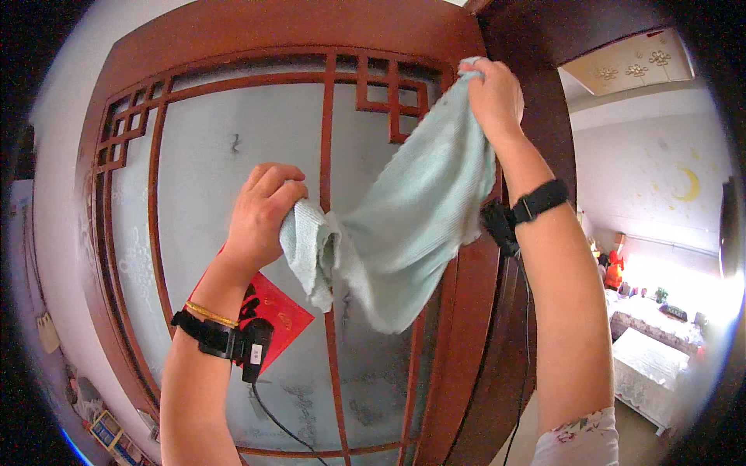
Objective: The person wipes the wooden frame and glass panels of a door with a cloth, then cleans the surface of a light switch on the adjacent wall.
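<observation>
A pale green cloth [420,202] hangs between my two hands in front of a brown wooden door with frosted glass [241,140]. My left hand [268,208] is closed round a bunched end of it, near the middle of the glass. Higher up, my right hand [495,93] grips the cloth's upper corner beside the door's upper right edge. The cloth sags in a wide fold between them. Whether it touches the door I cannot tell.
A red paper diamond [289,322] is on the glass behind my left wrist. Thin cables hang from both wristbands. To the right an opening shows a room with a table under a white lace cover [649,365]. Assorted items [109,427] stand at the lower left.
</observation>
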The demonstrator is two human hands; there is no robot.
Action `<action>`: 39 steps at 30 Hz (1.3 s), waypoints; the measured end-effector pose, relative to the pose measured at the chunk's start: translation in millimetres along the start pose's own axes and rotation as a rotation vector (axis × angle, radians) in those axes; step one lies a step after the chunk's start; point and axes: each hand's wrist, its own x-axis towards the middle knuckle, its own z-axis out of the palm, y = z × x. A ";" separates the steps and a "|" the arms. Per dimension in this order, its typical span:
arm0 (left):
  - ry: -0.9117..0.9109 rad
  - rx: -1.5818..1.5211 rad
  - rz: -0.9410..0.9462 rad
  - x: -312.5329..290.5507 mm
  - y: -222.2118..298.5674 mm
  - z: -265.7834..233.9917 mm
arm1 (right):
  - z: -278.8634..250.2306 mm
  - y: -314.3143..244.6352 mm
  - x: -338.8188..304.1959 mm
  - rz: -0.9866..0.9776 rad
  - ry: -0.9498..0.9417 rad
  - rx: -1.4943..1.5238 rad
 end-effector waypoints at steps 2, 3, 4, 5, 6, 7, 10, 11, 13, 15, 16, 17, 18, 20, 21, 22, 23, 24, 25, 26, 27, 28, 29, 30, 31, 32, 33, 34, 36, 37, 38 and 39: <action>0.005 -0.005 -0.005 -1.0 0.1 1.9 | 15.9 10.8 14.7 -0.093 0.101 -0.223; 0.012 -0.016 -0.006 -2.0 -0.6 4.8 | 24.4 12.1 18.7 -0.144 0.051 -0.241; 0.020 -0.029 -0.007 -2.6 -0.5 7.9 | 32.1 13.6 22.0 -0.195 0.001 -0.262; 0.021 -0.023 -0.008 -3.1 1.2 5.6 | 39.0 12.5 23.0 -0.241 -0.048 -0.269; 0.031 -0.016 -0.006 -2.1 1.2 3.8 | 43.2 12.5 22.2 -0.287 -0.004 -0.259; 0.043 -0.012 -0.003 -1.0 1.3 2.5 | 45.0 13.4 20.4 -0.334 0.040 -0.252; 0.038 -0.009 0.002 -3.8 -2.6 4.0 | 40.9 16.6 9.8 -0.426 0.038 -0.286; 0.036 -0.008 0.006 -3.2 -2.1 4.3 | 37.3 18.1 10.2 -0.417 0.019 -0.300; 0.041 0.000 0.014 -3.0 0.3 6.7 | 32.3 23.1 9.3 -0.401 0.013 -0.335; 0.046 0.005 0.020 -2.1 0.2 7.4 | 31.8 24.7 8.7 -0.363 -0.001 -0.332; 0.042 0.006 0.017 -2.7 -0.2 7.5 | 31.4 25.0 8.4 -0.343 -0.008 -0.331; 0.039 0.008 0.013 -3.6 -0.5 7.2 | 30.2 23.2 9.3 -0.305 -0.031 -0.329; 0.041 0.007 0.012 -3.8 0.0 7.4 | 27.8 20.7 10.7 -0.267 -0.055 -0.327; 0.047 0.006 0.009 -3.0 0.3 7.3 | 26.5 18.1 11.6 -0.207 -0.071 -0.349; 0.038 0.010 0.008 -1.4 0.5 6.7 | 26.6 17.1 10.4 -0.186 -0.064 -0.372; 0.029 0.015 0.007 0.8 1.3 5.9 | 26.4 16.2 10.2 -0.164 -0.057 -0.396; 0.018 0.022 0.002 -0.4 1.5 4.9 | 26.9 14.4 9.2 -0.180 -0.024 -0.408; 0.017 0.019 -0.005 -1.6 1.8 4.7 | 25.6 14.0 9.1 -0.195 0.009 -0.420; 0.016 0.016 -0.013 -2.8 1.9 4.6 | 24.3 14.3 9.5 -0.211 0.043 -0.431; 0.015 0.004 -0.018 -3.6 2.8 6.7 | 22.1 18.4 8.5 -0.224 0.073 -0.451; 0.022 -0.003 -0.012 -4.3 2.4 7.4 | 23.7 23.2 10.3 -0.186 -0.031 -0.445; 0.030 -0.011 -0.006 -4.6 1.0 7.7 | 29.8 27.4 9.0 -0.206 -0.020 -0.419; 0.031 -0.021 0.000 -4.2 0.0 7.4 | 35.8 29.5 4.1 -0.220 -0.016 -0.391; 0.026 -0.009 0.001 -3.7 -1.3 6.2 | 39.1 31.5 0.7 -0.236 -0.011 -0.365; 0.024 0.002 0.003 -3.2 -2.8 3.9 | 37.6 35.2 -0.2 -0.218 -0.148 -0.337; 0.020 -0.001 0.006 -3.6 -2.5 5.9 | 35.1 39.3 -10.0 -0.256 -0.131 -0.347; -0.007 -0.008 -0.015 -4.1 -1.2 7.3 | 31.6 42.5 -22.8 -0.297 -0.114 -0.359; 0.011 -0.004 -0.026 -4.5 0.7 10.4 | 25.6 44.9 -35.8 -0.339 -0.098 -0.374; 0.017 0.032 -0.033 -2.8 6.3 7.7 | 12.0 42.0 -70.7 -0.328 -0.153 -0.384; 0.014 0.059 -0.064 -7.6 7.7 6.7 | 9.3 37.3 -92.7 -0.319 -0.186 -0.365; 0.032 0.052 -0.064 -11.3 10.5 8.2 | -1.2 32.7 -110.2 -0.317 -0.214 -0.368; 0.056 0.040 -0.066 -15.5 14.4 11.7 | -13.6 29.5 -127.5 -0.339 -0.253 -0.363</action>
